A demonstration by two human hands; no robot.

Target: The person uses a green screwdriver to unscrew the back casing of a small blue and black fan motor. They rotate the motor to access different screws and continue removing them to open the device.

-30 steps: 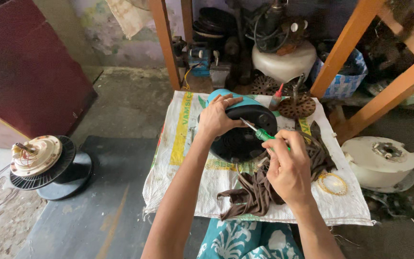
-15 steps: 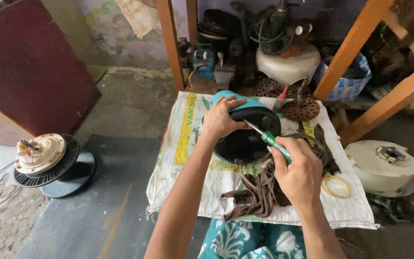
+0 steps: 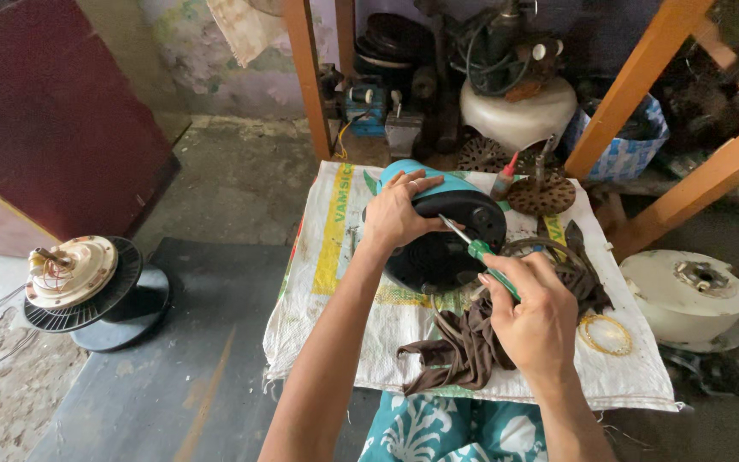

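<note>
My left hand (image 3: 399, 214) grips the black-and-teal housing (image 3: 446, 231); my right hand (image 3: 536, 321) clasps a green-handled screwdriver (image 3: 481, 255); blue-printed bag (image 3: 622, 154) at two o'clock.

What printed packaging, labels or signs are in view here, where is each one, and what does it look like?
Woven sack: spread flat on the floor under the black and teal appliance, white, with a yellow band and green and red print.
Printed bag: standing behind the orange wooden beam at upper right, blue and white.
No signs or screens.

a fan motor (image 3: 70, 272) on a black base (image 3: 134, 312), a white housing (image 3: 686, 291), a brown rag (image 3: 464, 346).
</note>
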